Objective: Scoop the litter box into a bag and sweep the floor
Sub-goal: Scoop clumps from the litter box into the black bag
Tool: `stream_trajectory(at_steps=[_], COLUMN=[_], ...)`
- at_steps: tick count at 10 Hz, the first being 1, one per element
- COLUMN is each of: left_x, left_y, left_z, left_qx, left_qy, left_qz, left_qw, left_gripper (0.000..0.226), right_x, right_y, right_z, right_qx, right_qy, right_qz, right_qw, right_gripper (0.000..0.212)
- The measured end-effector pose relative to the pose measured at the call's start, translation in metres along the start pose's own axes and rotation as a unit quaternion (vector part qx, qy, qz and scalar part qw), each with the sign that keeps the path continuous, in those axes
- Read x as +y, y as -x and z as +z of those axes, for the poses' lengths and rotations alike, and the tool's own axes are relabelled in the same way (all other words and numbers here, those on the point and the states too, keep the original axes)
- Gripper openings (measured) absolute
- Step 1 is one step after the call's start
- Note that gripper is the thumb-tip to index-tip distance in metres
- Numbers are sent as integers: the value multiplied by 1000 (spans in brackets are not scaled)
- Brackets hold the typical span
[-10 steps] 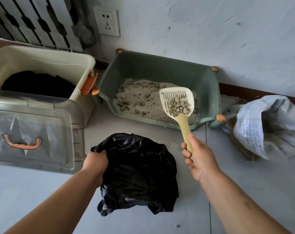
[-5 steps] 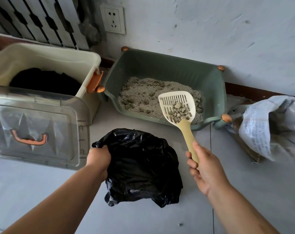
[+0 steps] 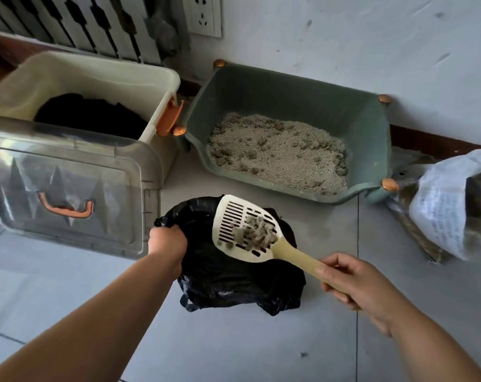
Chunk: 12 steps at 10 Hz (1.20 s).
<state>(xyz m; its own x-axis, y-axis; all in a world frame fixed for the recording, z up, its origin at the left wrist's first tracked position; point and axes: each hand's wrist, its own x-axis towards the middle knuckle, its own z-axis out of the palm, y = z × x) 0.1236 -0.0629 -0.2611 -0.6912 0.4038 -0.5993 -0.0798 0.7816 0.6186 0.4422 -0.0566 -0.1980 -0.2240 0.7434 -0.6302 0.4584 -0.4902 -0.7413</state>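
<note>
A green litter box (image 3: 371, 128) stands against the wall, holding grey litter (image 3: 277, 155) with several clumps. On the floor in front lies a black plastic bag (image 3: 233, 279). My left hand (image 3: 166, 242) grips the bag's left edge. My right hand (image 3: 352, 279) holds the tan handle of a cream slotted scoop (image 3: 233, 216). The scoop hangs over the bag with a pile of grey clumps (image 3: 254, 234) on it.
A cream storage bin (image 3: 101, 78) with dark contents stands left of the litter box, and its clear lid (image 3: 68, 188) leans in front. A white sack (image 3: 448, 210) lies at the right. A small bit of debris (image 3: 303, 354) sits on the grey floor tiles.
My right hand has carried the loaded scoop from above the litter box back and left to above the bag. My left hand keeps its grip on the bag's edge.
</note>
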Motion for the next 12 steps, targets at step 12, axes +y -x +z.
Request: stream_trajectory(at_steps=[12], left_x=[8], left_y=[9], left_z=[7], left_qx=[-55], left_qy=[58], left_qz=[12], left_qw=[997], left_gripper=[37], right_x=[-126], right_y=[-133], right_z=[-19], right_qx=[180], right_qy=[89], right_qz=[25], right_qw=[979], right_gripper=[20])
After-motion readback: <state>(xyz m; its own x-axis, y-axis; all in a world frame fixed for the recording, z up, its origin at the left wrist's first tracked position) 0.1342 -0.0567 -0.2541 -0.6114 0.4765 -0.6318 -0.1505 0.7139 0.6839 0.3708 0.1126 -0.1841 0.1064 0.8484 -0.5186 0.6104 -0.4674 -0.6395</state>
